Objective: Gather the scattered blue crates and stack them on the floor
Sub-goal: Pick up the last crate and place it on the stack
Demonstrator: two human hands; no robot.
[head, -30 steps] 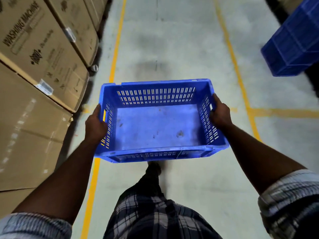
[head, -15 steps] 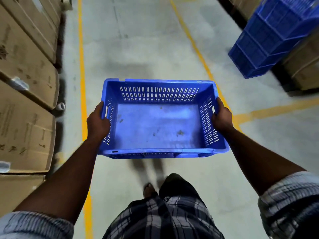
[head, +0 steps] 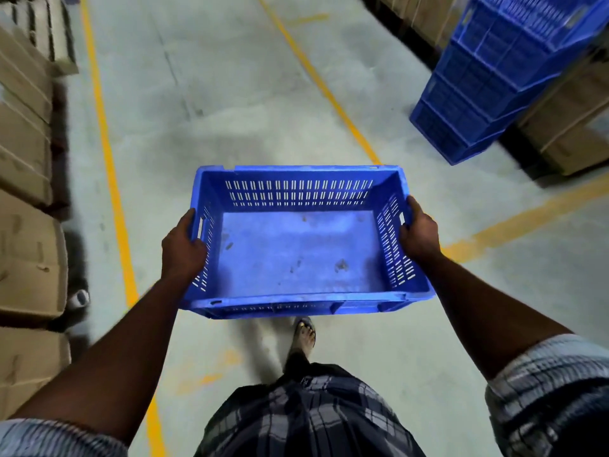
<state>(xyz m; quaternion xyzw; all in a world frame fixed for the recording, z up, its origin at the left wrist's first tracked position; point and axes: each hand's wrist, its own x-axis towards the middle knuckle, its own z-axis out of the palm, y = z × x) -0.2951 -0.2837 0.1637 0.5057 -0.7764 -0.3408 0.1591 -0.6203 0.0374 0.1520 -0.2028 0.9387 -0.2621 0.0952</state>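
Observation:
I hold an empty blue crate (head: 296, 252) with slotted walls level in front of me, above the concrete floor. My left hand (head: 183, 249) grips its left short wall at the handle slot. My right hand (head: 420, 234) grips the right short wall the same way. A stack of blue crates (head: 494, 74) stands on the floor at the upper right, its top cut off by the frame edge.
Brown cardboard boxes (head: 26, 179) line the left side. More cardboard boxes (head: 566, 127) stand behind the crate stack at right. Yellow floor lines (head: 108, 166) mark an aisle of grey concrete. My sandalled foot (head: 304, 334) shows below the crate.
The view has swung right and moved forward: the crate stack now sits nearer and more in frame, the left boxes slid further left. Both hands keep the same grip on the crate.

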